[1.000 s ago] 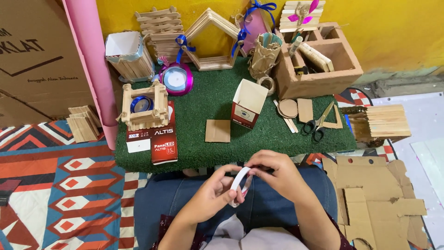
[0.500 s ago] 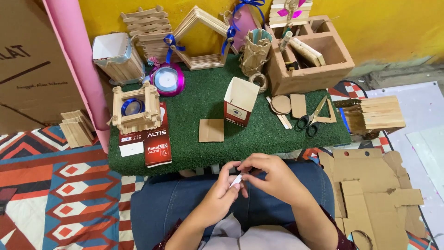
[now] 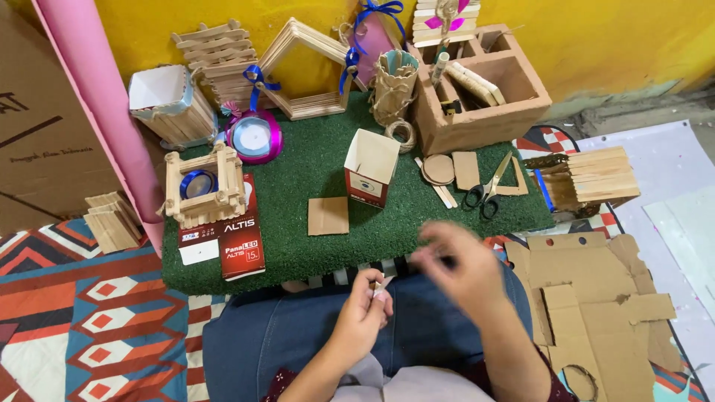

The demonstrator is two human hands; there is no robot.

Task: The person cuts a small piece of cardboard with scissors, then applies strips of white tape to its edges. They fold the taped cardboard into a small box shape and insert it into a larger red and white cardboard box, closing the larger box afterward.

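Lower centre: left hand (image 3: 363, 316) pinches a small white strip (image 3: 380, 292) over the lap. Right hand (image 3: 456, 264), motion-blurred, sits apart just right, grip unreadable, below the green mat (image 3: 298, 246).

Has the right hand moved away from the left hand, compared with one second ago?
Yes. The right hand has lifted off the left hand, up toward the green mat; it is motion-blurred.

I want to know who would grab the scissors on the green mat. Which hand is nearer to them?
Right. The right hand hovers, blurred, just below the scissors; the left hand sits lower and further left over the lap, pinching something small.
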